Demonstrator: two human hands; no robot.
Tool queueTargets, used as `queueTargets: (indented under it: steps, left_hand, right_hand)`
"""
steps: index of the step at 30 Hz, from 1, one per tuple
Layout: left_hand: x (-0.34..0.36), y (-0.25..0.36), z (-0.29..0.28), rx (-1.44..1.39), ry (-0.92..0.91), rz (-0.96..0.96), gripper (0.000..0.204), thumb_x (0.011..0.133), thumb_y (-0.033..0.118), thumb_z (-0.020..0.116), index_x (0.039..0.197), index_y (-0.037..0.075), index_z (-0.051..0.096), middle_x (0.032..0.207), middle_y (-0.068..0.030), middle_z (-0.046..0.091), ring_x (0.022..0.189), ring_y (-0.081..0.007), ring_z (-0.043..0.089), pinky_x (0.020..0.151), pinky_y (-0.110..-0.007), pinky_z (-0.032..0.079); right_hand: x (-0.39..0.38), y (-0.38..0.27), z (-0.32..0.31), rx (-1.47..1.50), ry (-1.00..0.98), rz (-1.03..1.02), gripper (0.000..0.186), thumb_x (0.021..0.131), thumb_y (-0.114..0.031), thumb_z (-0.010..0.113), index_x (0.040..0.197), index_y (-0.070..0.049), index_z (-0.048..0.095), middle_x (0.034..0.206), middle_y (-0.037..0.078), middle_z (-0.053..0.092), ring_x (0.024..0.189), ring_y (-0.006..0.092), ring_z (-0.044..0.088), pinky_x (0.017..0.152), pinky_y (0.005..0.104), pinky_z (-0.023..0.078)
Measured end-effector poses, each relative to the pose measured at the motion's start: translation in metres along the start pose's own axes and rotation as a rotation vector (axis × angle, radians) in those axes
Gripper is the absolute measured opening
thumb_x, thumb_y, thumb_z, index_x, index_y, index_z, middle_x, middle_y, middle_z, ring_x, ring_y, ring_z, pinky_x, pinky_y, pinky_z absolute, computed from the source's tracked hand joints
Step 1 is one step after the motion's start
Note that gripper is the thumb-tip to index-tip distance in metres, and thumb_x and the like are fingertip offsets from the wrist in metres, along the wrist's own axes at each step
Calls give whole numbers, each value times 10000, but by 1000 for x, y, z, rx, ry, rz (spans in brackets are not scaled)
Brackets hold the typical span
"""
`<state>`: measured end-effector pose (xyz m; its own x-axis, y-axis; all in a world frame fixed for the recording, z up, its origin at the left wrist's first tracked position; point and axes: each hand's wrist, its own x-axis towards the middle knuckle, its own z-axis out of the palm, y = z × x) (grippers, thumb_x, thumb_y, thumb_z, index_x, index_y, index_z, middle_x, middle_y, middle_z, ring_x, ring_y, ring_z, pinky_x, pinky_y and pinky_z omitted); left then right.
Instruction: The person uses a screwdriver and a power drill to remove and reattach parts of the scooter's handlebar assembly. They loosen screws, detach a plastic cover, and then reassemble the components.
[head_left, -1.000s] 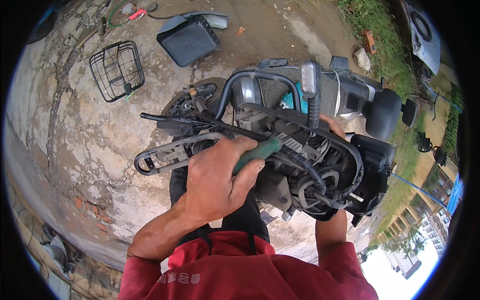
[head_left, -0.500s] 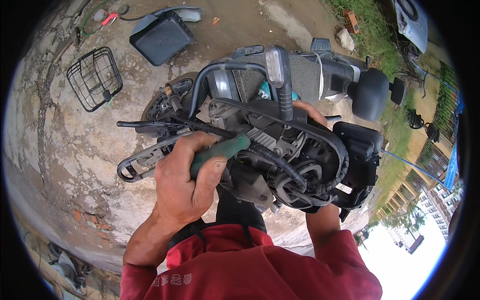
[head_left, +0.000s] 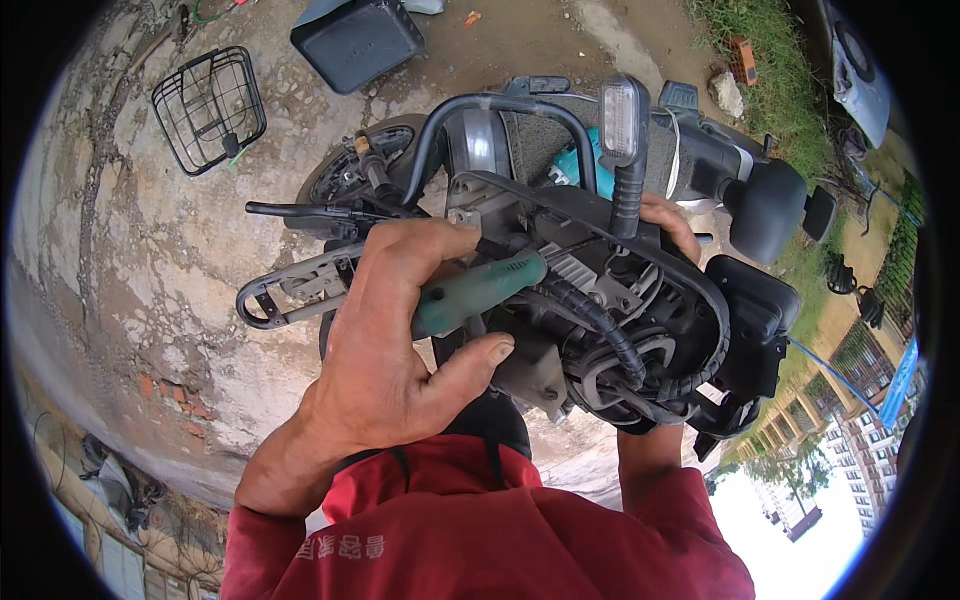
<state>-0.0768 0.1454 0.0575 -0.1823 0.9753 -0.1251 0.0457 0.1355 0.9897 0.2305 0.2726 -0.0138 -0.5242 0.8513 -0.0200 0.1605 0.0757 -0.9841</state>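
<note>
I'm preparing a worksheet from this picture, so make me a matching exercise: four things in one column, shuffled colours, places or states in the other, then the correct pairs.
Things
1. Tool handle
2. Wire basket
3. Loose brick
4. Right hand

Descriptions
A. Orange, by the grass
B. Partly hidden behind a dark panel
C. Green, at the left hand
D. Black, on the ground

Pairs: 1-C, 2-D, 3-A, 4-B

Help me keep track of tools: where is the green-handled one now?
In the head view, the green-handled tool is at centre, at the left hand, between its spread thumb and forefinger, the handle's far end near a ribbed grey part.
</note>
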Motion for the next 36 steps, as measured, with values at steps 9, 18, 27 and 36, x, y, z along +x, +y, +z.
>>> queueTargets:
  steps: [9, 18, 27, 36]
  left_hand:
    - [-5, 1, -5, 100, -68, -15, 503, 794, 61, 812, 1238, -16, 589, 1116, -165, 648, 894, -345, 684, 765, -414, 567]
    - [-11, -3, -3, 180, -73, 2, 377, 936, 195, 738, 1217, -13, 595, 1110, -196, 676, 846, -303, 707, 745, -374, 561]
    - [-2, -2, -3, 207, -47, 108, 396, 831, 136, 823, 1144, -18, 635, 1014, -191, 710, 811, -333, 729, 718, -384, 578]
    - [-3, -15, 1, 146, -53, 171, 488, 908, 266, 800, 1233, -27, 583, 1086, -202, 656, 865, -283, 689, 779, -372, 547]
  right_hand:
    - [-11, 25, -33, 16, -167, 50, 485, 952, -157, 752, 1324, 45, 517, 1309, 312, 592, 1269, 396, 598, 1079, 495, 477]
    - [-5, 15, -18, 117, -126, 56, 354, 988, -139, 712, 1246, 47, 555, 1248, 255, 602, 1100, 287, 649, 963, 410, 552]
    - [-8, -9, 10, 213, 51, 193, 440, 978, -233, 731, 1247, 59, 543, 1215, 267, 592, 1092, 314, 653, 922, 407, 572]
    - [-19, 6, 1, 277, 59, 227, 379, 1002, -182, 669, 1273, 37, 519, 1254, 275, 583, 1114, 349, 669, 942, 439, 599]
